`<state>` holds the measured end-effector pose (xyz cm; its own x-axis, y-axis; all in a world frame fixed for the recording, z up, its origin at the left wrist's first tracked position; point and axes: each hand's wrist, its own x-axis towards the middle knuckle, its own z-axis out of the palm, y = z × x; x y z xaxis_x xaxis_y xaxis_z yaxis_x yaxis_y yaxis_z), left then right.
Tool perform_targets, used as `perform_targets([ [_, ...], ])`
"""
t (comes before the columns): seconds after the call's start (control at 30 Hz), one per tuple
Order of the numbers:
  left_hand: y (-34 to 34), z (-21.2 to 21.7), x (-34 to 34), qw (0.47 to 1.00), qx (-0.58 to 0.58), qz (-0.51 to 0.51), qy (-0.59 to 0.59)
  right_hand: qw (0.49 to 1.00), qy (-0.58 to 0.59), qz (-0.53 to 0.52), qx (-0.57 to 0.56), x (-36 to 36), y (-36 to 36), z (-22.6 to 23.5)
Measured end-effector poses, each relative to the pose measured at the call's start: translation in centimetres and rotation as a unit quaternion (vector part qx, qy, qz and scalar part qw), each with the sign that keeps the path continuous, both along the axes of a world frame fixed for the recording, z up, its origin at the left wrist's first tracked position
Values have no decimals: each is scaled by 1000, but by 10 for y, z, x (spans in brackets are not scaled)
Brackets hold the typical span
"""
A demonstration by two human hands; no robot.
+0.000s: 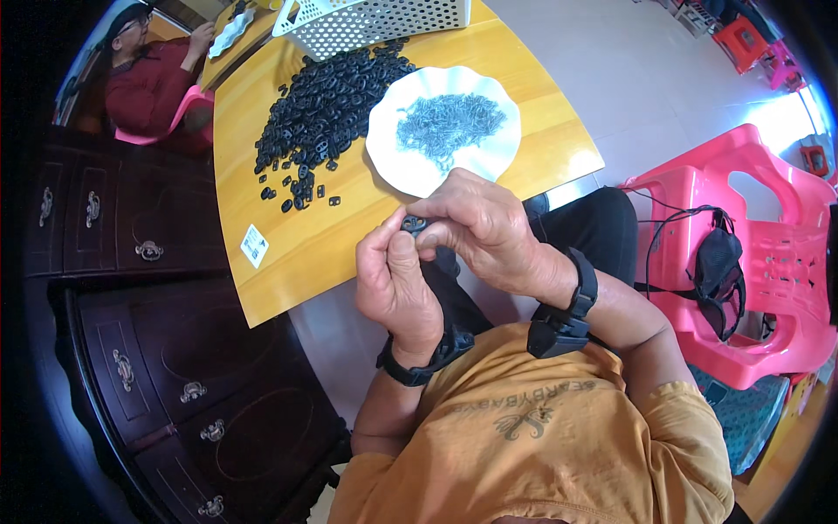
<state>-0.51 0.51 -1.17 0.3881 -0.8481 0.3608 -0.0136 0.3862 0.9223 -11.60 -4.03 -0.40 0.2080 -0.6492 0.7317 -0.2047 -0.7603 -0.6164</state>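
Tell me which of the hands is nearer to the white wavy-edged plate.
Right. The right hand overlaps the near edge of the white plate in view; the left hand is lower and farther left, clear of the plate's edge.

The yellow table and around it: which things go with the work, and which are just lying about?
Seem to belong:
small black piece, in the left hand and right hand
heap of black pieces
white plate of little metallic bits

Seem just lying about:
pink chair
black strapped item on it
white sticker
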Motion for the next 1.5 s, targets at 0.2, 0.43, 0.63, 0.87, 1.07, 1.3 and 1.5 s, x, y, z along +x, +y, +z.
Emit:
perform_targets([
  [0.2,0,-3,-7,999,-36,24,4,1000,-22,-11,-16,3,5,4],
  [0.43,0,-12,-9,999,-9,22,35,999,-13,-28,-10,6,9,-1],
  [0.63,-6,-8,1,999,18,1,42,1000,-8,-19,10,4,-1,-2],
  [0.87,-30,-30,86,981,147,32,-126,957,14,14,291,-21,-29,21],
  [1.07,-68,-22,113,903,113,77,-406,977,53,-126,166,-29,-132,56],
  [1.3,-86,-30,118,762,95,95,-634,951,135,-278,30,-17,-230,76],
  [1.5,-81,-27,118,777,110,64,-617,933,195,-301,11,-24,-270,72],
])
